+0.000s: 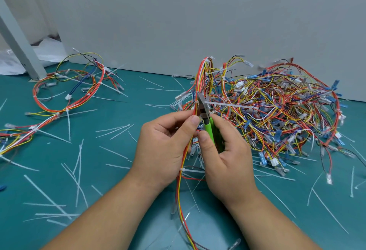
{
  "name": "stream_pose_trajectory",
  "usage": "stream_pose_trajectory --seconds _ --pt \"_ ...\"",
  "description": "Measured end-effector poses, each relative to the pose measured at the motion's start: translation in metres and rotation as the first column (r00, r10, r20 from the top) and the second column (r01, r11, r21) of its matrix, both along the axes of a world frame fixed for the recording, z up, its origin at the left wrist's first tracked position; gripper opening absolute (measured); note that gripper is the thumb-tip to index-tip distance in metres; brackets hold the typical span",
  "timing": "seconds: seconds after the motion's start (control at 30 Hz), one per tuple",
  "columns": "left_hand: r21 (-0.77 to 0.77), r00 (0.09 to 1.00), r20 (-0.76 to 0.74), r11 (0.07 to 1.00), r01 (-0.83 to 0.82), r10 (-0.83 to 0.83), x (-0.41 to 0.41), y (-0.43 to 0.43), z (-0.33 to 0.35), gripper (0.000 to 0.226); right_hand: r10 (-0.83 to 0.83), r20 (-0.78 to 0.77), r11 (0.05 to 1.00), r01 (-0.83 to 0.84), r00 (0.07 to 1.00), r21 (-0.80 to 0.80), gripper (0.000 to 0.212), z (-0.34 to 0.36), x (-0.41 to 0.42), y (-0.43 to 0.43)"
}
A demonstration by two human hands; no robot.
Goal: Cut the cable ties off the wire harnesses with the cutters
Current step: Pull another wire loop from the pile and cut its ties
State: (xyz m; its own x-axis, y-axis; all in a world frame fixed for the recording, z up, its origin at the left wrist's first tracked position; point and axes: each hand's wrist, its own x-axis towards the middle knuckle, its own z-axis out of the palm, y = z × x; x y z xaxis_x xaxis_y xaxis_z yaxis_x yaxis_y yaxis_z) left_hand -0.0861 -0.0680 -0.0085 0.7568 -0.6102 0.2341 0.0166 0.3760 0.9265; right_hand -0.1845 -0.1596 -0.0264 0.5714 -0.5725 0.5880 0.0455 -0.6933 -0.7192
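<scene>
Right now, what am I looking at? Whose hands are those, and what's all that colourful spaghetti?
There is just one picture, taken by a camera worn on a person's head, looking down at their own two hands. No machine here, only a person working.

The spaghetti is wire: bundles called harnesses, tied with thin white plastic strips called cable ties. A big tangled pile lies to the right on the green table, and a looped harness lies to the left.

The left hand pinches one harness and holds it up. The right hand has its grip around the green-handled cutters, whose metal tip sits at a white tie sticking out sideways from that harness.

The white strips scattered across the table are cable-tie pieces.
</scene>
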Motion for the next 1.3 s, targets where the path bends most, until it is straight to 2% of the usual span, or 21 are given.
stream_pose_trajectory --seconds 0.13,0.23,0.4,0.53,0.6,0.73,0.87,0.93,1.0,1.13,1.2,1.27,1.3 --pt "-0.013 1.000 0.021 1.000 0.000 0.000 0.000 -0.001 0.000 0.018 0.021 -0.019 0.997 -0.020 1.000 0.073 0.035 0.000 0.001 -0.001" --pt "0.034 0.997 0.077 0.999 -0.026 0.023 0.003 -0.001 -0.002 0.012 0.086 -0.004 0.983 -0.084 0.996 0.166 0.027 -0.003 0.002 -0.001" --pt "0.061 0.986 0.143 0.993 -0.100 0.090 0.005 0.001 0.000 0.004 0.233 0.044 0.905 -0.233 0.971 0.357 0.033 -0.008 0.003 0.003" --pt "0.037 0.993 0.095 0.996 -0.077 0.074 0.002 0.001 0.003 0.006 0.277 0.077 0.858 -0.282 0.958 0.428 0.026 -0.008 0.004 0.003" --pt "0.017 0.996 0.081 0.999 -0.030 0.029 -0.001 0.002 0.005 0.004 0.308 0.120 0.794 -0.325 0.944 0.514 0.033 -0.007 0.004 0.002" --pt "-0.027 0.999 0.030 0.999 0.039 -0.038 -0.003 0.003 0.007 0.012 0.359 0.250 0.581 -0.425 0.899 0.694 0.034 -0.001 0.004 0.001" --pt "0.052 0.992 0.087 0.994 -0.092 0.087 0.003 0.003 0.002 0.010 0.366 0.333 0.358 -0.462 0.869 0.811 0.051 -0.001 0.004 0.000" --pt "0.076 0.984 0.116 0.986 -0.146 0.137 0.008 0.003 0.002 0.010 0.381 0.347 0.313 -0.473 0.857 0.823 0.053 -0.002 0.004 0.001" --pt "0.068 0.987 0.120 0.990 -0.120 0.111 0.009 0.004 0.003 0.011 0.383 0.363 0.305 -0.487 0.849 0.818 0.050 -0.001 0.005 0.002" --pt "0.079 0.994 0.065 0.993 0.083 -0.089 0.006 0.006 0.002 0.024 0.343 0.397 0.313 -0.502 0.851 0.806 0.039 0.001 0.006 0.001" --pt "0.116 0.992 0.062 0.988 0.102 -0.109 0.007 0.004 -0.002 0.031 0.292 0.396 0.330 -0.480 0.871 0.813 0.039 0.002 0.006 0.002" --pt "0.204 0.987 0.132 0.977 0.063 -0.092 0.007 0.003 -0.006 0.043 0.214 0.373 0.399 -0.429 0.903 0.810 0.039 0.001 0.006 0.001" --pt "0.254 0.980 0.168 0.965 0.064 -0.110 0.007 0.002 -0.008 0.057 0.160 0.365 0.448 -0.397 0.917 0.801 0.038 0.001 0.006 0.000"
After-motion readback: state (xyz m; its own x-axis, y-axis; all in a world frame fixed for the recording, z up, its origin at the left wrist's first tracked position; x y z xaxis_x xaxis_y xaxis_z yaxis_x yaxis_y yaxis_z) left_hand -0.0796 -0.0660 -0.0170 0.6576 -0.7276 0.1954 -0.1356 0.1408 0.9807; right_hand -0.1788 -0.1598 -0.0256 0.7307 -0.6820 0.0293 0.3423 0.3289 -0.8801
